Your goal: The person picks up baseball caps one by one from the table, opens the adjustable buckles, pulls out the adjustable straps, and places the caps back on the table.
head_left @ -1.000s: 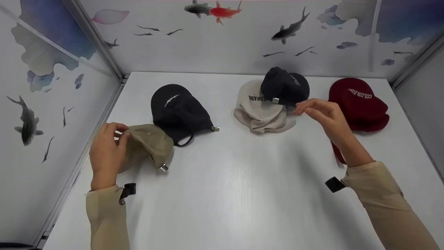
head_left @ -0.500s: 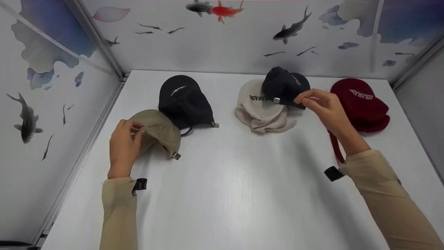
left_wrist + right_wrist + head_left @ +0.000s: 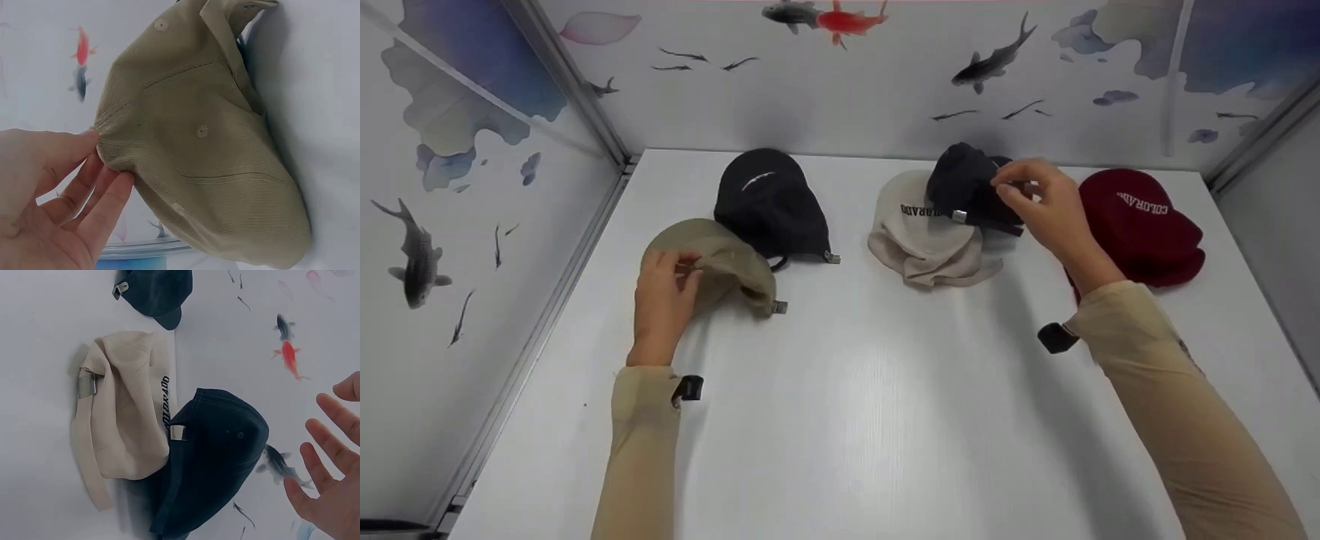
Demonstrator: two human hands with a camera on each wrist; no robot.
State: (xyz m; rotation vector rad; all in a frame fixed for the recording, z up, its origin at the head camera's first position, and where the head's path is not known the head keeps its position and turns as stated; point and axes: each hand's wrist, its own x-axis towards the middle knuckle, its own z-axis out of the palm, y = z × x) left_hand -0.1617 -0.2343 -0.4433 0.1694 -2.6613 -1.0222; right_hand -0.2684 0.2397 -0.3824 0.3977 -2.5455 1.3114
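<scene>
My left hand (image 3: 664, 300) pinches the crown of a khaki baseball cap (image 3: 225, 140) between thumb and fingertips; its metal buckle (image 3: 780, 307) hangs at the right. The khaki cap overlaps the lower left of a black cap (image 3: 772, 206) in the head view. My right hand (image 3: 332, 478) is beside a navy cap (image 3: 219, 455), with its fingers apart and nothing between them. In the right wrist view a gap shows between the fingertips and the navy cap. That cap lies partly over a cream cap (image 3: 922, 232) with dark lettering.
A dark red cap (image 3: 1140, 225) with white lettering lies at the right, partly behind my right forearm. All the caps are on a white table (image 3: 847, 420), towards its back edge. White panels (image 3: 885, 90) painted with fish stand behind and at the sides.
My left hand has moved right and away from me with the khaki cap. The black cap has shifted the same way. My right hand has risen a little beside the navy cap.
</scene>
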